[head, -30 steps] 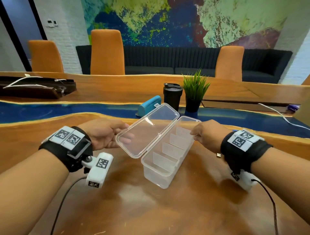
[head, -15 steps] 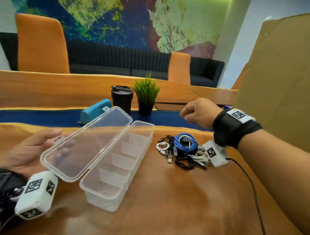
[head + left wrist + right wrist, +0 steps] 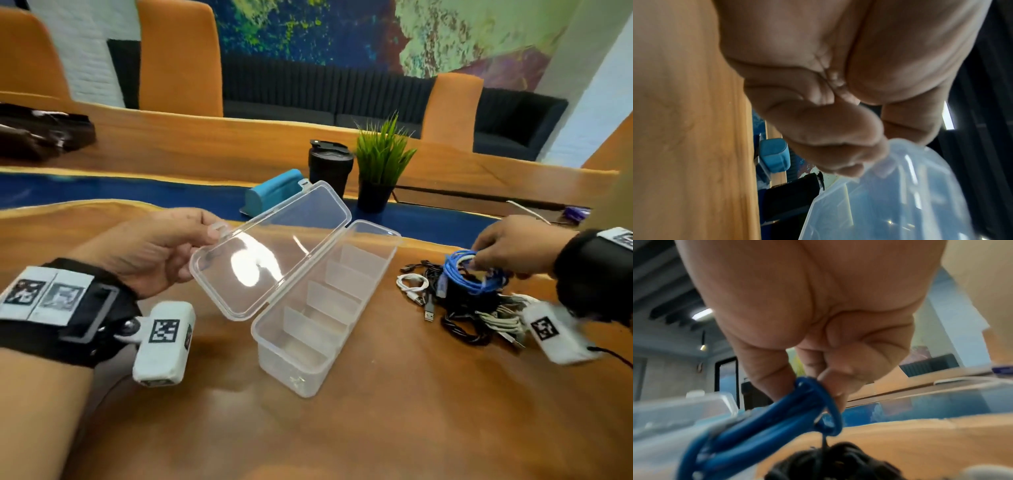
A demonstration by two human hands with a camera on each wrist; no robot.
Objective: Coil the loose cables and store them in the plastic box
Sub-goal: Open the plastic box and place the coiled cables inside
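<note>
1. The clear plastic box (image 3: 308, 349) stands on the wooden table (image 3: 394, 428), near the middle of its near half, with its row of divided compartments open to view.
2. The left hand (image 3: 154, 250) pinches the tab on the free edge of the hinged lid (image 3: 270, 250), thumb on top and fingers beneath, and holds the lid tilted open.
3. To the right of the box, toward the table's right edge, lies a heap of black, white and grey cables (image 3: 479, 308).
4. The right hand (image 3: 513, 246) pinches the blue coiled cable (image 3: 472, 274) on top of that heap between thumb and fingertips.
5. Beyond the box, on the table's blue strip, stand a teal case (image 3: 270, 192), a black tumbler (image 3: 330, 168) and a small potted plant (image 3: 380, 164).
</note>
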